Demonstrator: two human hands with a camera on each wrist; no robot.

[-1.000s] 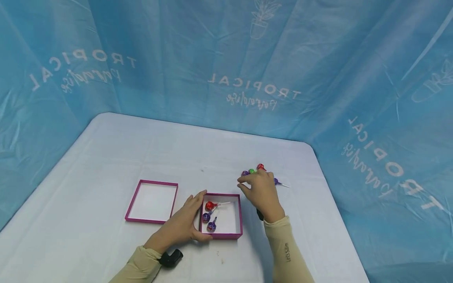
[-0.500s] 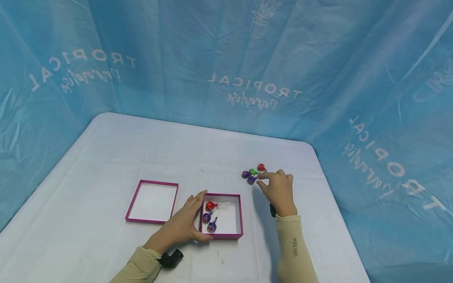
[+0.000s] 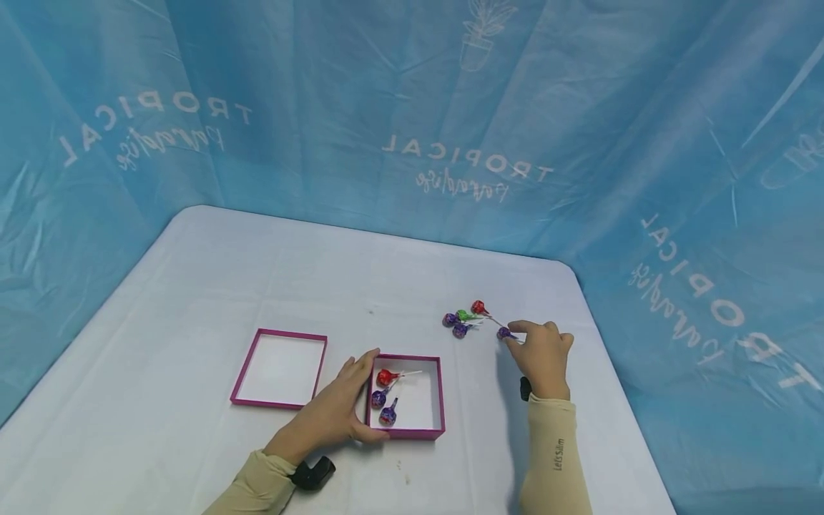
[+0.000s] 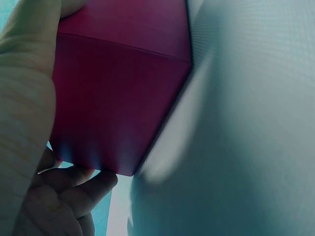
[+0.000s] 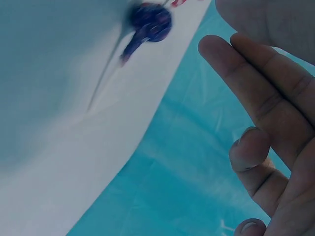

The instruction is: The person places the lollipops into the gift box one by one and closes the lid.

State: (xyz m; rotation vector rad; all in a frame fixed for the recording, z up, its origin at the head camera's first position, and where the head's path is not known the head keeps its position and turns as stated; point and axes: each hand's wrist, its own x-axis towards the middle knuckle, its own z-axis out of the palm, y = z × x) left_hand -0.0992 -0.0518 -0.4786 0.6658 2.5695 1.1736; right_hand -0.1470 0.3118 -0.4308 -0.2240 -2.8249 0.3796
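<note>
The right hand (image 3: 542,361) has moved right to the rightmost lollipop (image 3: 503,333), fingers (image 5: 229,59) parted, so nothing is taken yet; the left hand (image 3: 335,411) grips the box (image 3: 418,434).

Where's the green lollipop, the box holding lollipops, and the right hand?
Green lollipop (image 3: 462,315), head view: its wrapped candy.
Lollipop box (image 3: 421,404), head view: bare inside floor.
Right hand (image 3: 543,359), head view: back of it.

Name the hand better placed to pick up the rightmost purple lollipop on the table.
Most likely the right hand: it is close beside that purple lollipop and looks free, while the left hand is farther away, gripping the box.
</note>
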